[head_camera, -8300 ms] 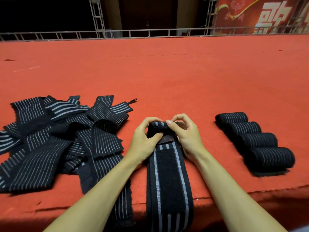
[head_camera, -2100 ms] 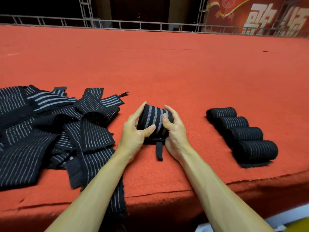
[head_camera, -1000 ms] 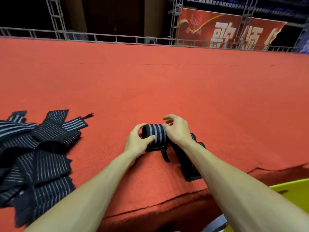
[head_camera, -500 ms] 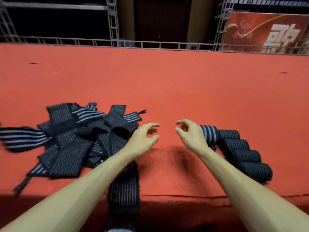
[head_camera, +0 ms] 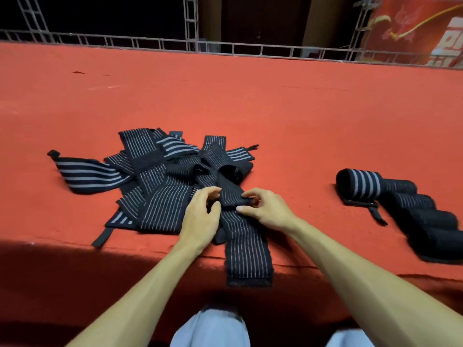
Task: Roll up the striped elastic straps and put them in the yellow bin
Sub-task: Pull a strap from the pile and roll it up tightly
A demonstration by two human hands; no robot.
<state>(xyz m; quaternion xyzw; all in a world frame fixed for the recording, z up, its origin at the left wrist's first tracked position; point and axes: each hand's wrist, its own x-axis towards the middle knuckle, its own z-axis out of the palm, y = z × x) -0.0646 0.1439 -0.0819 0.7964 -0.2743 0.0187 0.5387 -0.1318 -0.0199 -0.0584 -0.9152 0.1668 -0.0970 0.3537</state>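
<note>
At the red carpet [head_camera: 62, 221] front edge, another black striped elastic strap [head_camera: 246, 249] is pinched by left hand [head_camera: 200, 219] and right hand [head_camera: 269, 210], last striped roll [head_camera: 360, 184] parked.

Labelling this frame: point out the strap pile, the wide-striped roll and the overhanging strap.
strap pile [head_camera: 162, 206], head view, its flat front strap
wide-striped roll [head_camera: 363, 184], head view, its striped side
overhanging strap [head_camera: 246, 256], head view, part at the edge

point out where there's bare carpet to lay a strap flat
Bare red carpet lies between the loose strap pile and the row of rolled straps, and widely beyond both to the far edge. Crowded: the front edge, where the left hand and right hand grip the overhanging strap.
</note>
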